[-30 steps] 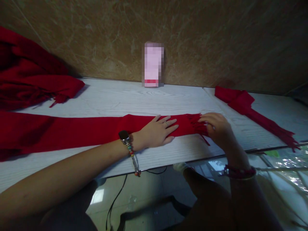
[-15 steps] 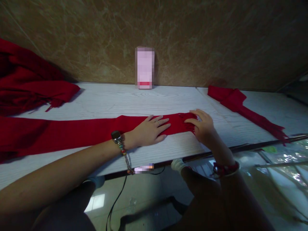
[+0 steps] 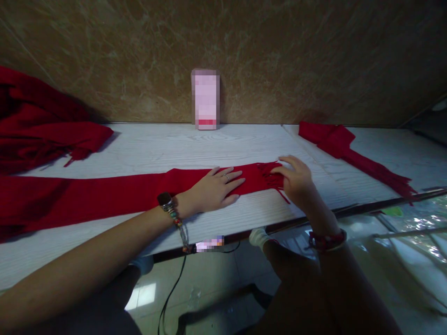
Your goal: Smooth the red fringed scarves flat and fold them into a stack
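A long red scarf point(image 3: 115, 196) lies flattened along the white wood-grain ledge. My left hand point(image 3: 218, 188), wearing a ring, presses flat on it with fingers spread. At the scarf's right end my right hand point(image 3: 296, 179) touches the fringe point(image 3: 270, 171); its thumb and forefinger are bent but apart, and the other fingers are mostly hidden. Some fringe strands fan out, one hanging toward the front edge.
A bunched red cloth point(image 3: 42, 125) lies at the far left. Another red scarf point(image 3: 344, 142), folded over itself, is at the right. A blurred pink box-like thing point(image 3: 206, 100) leans against the brown marbled wall point(image 3: 279, 56). Clear plastic point(image 3: 429, 223) shows at lower right.
The fringe at the scarf's right end is now more spread out and visible. My right hand has shifted slightly over it; my left hand stays on the scarf.
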Demonstrator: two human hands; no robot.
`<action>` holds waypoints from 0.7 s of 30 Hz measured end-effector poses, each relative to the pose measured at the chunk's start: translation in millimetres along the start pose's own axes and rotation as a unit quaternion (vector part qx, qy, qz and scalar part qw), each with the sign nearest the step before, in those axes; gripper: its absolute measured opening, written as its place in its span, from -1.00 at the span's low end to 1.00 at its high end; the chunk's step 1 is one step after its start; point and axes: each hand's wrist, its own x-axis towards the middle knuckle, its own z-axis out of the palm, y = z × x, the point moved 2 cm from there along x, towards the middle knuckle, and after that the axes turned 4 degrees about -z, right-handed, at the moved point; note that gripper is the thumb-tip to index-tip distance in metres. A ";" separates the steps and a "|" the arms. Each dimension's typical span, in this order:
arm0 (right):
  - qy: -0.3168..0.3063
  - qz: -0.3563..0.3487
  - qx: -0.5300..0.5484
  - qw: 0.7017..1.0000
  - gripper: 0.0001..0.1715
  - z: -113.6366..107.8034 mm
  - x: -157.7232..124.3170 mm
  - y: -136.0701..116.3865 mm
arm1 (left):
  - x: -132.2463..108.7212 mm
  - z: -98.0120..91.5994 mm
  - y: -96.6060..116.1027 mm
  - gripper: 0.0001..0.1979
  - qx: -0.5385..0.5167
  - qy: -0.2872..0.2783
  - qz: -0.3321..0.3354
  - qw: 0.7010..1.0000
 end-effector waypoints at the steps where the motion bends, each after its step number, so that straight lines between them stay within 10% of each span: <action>1: -0.016 -0.025 0.000 1.000 -0.47 2.0 1.3 -8.0 | 0.1 0.0 -0.2 -0.48 0.000 0.002 0.001 1.000; 10: -0.046 0.091 -0.081 0.991 -0.52 2.8 -7.0 23.0 | -0.9 -0.3 -0.8 -0.49 0.007 0.007 0.006 1.000; 17: -0.043 -0.050 -0.018 0.998 -0.45 5.1 0.0 -14.6 | -0.2 -0.9 -0.5 -0.49 0.008 -0.007 -0.002 1.000; 21: -0.046 0.021 -0.058 0.997 -0.49 8.7 -4.4 4.8 | -0.3 -1.2 -1.1 -0.49 0.008 -0.008 -0.003 1.000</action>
